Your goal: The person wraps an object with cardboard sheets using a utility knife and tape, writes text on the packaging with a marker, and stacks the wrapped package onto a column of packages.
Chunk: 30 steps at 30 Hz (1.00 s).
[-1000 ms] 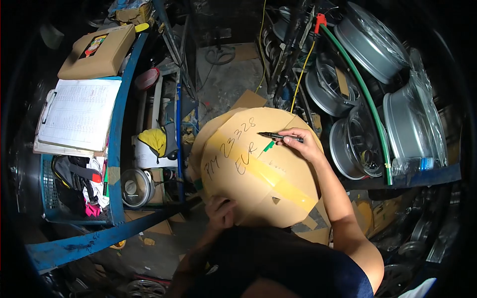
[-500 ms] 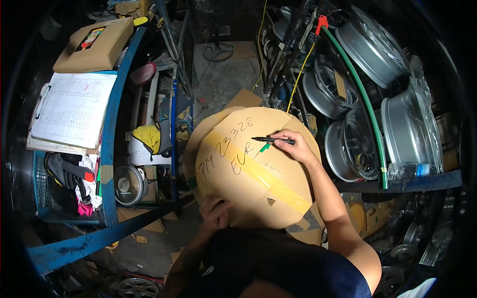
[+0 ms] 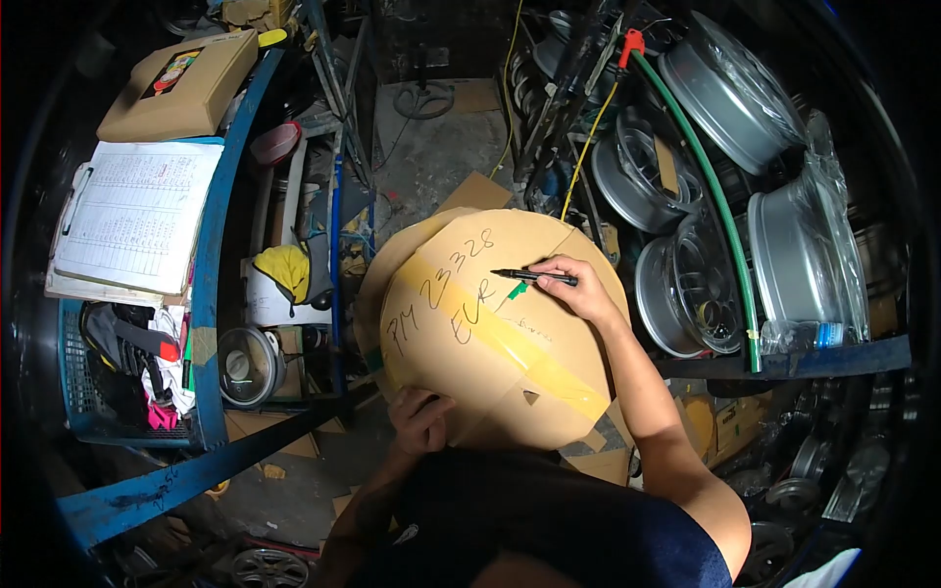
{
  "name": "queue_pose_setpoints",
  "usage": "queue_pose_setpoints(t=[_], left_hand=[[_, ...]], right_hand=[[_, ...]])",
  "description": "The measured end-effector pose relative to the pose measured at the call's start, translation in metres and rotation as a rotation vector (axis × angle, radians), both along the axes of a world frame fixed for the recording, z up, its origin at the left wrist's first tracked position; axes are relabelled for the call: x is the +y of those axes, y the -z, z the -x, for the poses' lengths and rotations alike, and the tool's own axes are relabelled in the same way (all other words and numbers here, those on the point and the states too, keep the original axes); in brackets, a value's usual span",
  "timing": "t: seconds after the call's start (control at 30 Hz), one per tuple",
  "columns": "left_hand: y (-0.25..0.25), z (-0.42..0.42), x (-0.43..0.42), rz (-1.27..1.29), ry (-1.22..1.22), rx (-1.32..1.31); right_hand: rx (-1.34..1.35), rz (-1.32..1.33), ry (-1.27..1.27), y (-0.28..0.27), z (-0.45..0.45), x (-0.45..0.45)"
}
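A round cardboard piece (image 3: pixel 470 382) lies in front of me, with "PM 23328" and "EUR" handwritten in black and yellow tape across it. My right hand (image 3: pixel 578 289) is closed on a black marker (image 3: pixel 520 275), whose tip points left, close to the R of "EUR"; whether it touches the cardboard I cannot tell. Just under the marker is a small green mark (image 3: pixel 517 291). At the cardboard's lower left edge is my left hand (image 3: pixel 421 419), its fingers curled against the rim. Part of another cardboard layer shows behind at the left.
Silver wheel rims (image 3: pixel 730 93) fill the rack on the right, behind a green bar (image 3: pixel 720 196). On the left, a clipboard with papers (image 3: pixel 137 211) and a cardboard box (image 3: pixel 176 88) rest above a basket (image 3: pixel 83 358). A pan-like round object (image 3: pixel 247 366) sits nearby.
The view has shifted a little, so the shelves and cardboard appear farther left. My right hand has moved slightly left with the marker. My left hand keeps its place at the rim.
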<state>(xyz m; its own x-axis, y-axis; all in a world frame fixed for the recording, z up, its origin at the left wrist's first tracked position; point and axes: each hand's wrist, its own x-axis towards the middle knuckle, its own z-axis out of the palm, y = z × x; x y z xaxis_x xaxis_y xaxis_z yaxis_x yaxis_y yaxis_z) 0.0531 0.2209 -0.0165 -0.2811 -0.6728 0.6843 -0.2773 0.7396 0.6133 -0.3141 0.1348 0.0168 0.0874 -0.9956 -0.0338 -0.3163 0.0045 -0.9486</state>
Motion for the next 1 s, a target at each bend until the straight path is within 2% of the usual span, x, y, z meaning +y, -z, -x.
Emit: queue_pose_setpoints(t=[0.1,0.2,0.23,0.33,0.47,0.6,0.7,0.8,0.83,1.0], left_hand=[[0.0,0.0,-0.001,0.006,0.001,-0.001],[0.001,-0.001,-0.003,0.017,-0.005,0.001],[0.0,0.0,-0.003,0.018,-0.005,0.007],[-0.003,0.002,-0.002,0.019,0.004,0.017],[-0.002,0.004,-0.003,0.025,-0.001,0.045],[-0.001,0.005,-0.004,0.026,0.008,0.064],[0.001,0.003,-0.004,0.035,-0.001,0.064],[0.004,0.002,-0.002,0.048,-0.018,0.075],[0.0,0.004,-0.002,0.041,-0.014,0.075],[-0.002,0.004,-0.003,0.016,0.0,0.068]], right_hand=[[-0.198,-0.102,-0.054,0.004,0.008,0.004],[-0.178,-0.085,0.009,0.001,0.014,0.004],[-0.045,-0.007,0.041,0.001,0.005,0.003],[0.02,-0.037,0.023,-0.017,-0.007,0.003],[-0.063,0.023,0.078,0.005,0.012,-0.006],[0.003,0.064,0.051,0.0,0.013,-0.004],[-0.165,-0.058,0.016,0.0,0.028,0.003],[-0.036,0.036,0.092,-0.003,0.034,-0.005],[-0.085,0.063,0.107,-0.002,0.032,-0.008],[-0.037,-0.003,0.048,-0.007,0.041,-0.007]])
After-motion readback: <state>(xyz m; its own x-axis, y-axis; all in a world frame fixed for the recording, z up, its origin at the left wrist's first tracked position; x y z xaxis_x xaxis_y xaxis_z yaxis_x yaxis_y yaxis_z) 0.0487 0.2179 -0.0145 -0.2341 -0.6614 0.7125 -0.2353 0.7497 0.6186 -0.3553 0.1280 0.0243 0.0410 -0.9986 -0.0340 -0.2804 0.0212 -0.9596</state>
